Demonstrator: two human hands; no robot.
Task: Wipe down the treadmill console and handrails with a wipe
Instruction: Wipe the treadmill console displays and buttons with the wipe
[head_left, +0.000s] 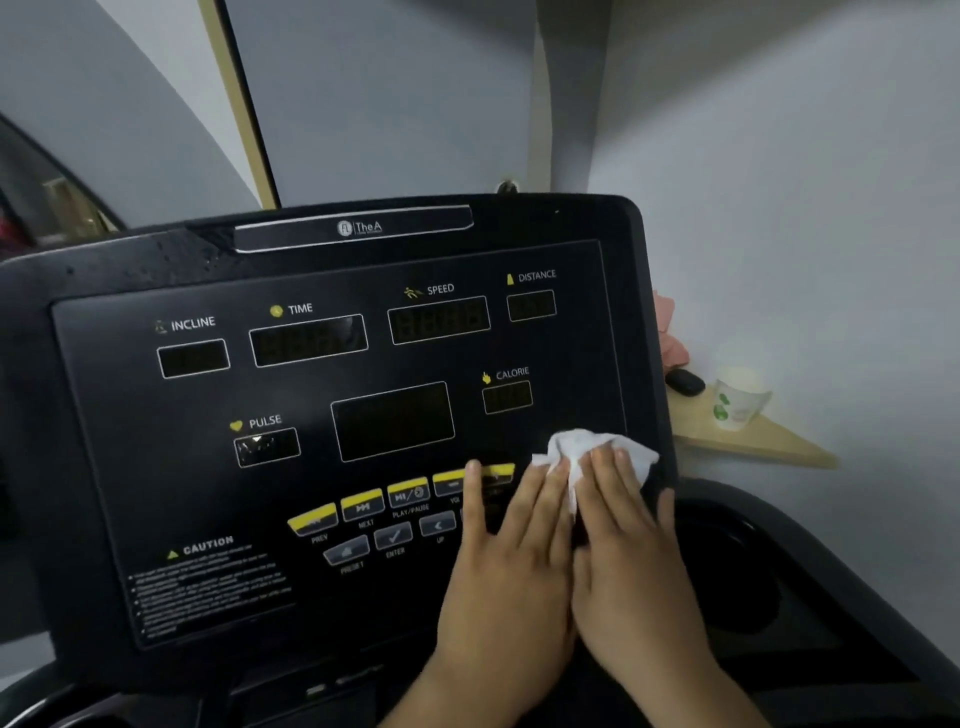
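The black treadmill console (322, 395) fills the middle of the view, with dark displays and a row of yellow buttons (363, 501). A crumpled white wipe (587, 447) lies on the console's lower right area, below the CALORIE display. My left hand (514, 545) and my right hand (628, 540) lie side by side, flat on the panel, with straight fingers pressing on the wipe. The wipe's lower part is hidden under the fingers. A dark cup-holder tray (743, 566) sits at the console's right side.
A paper cup (737, 402) and a small black object (684, 382) stand on a wooden corner shelf (753, 441) right of the console. Pink cloth (670, 332) shows behind the console edge. Grey walls rise behind.
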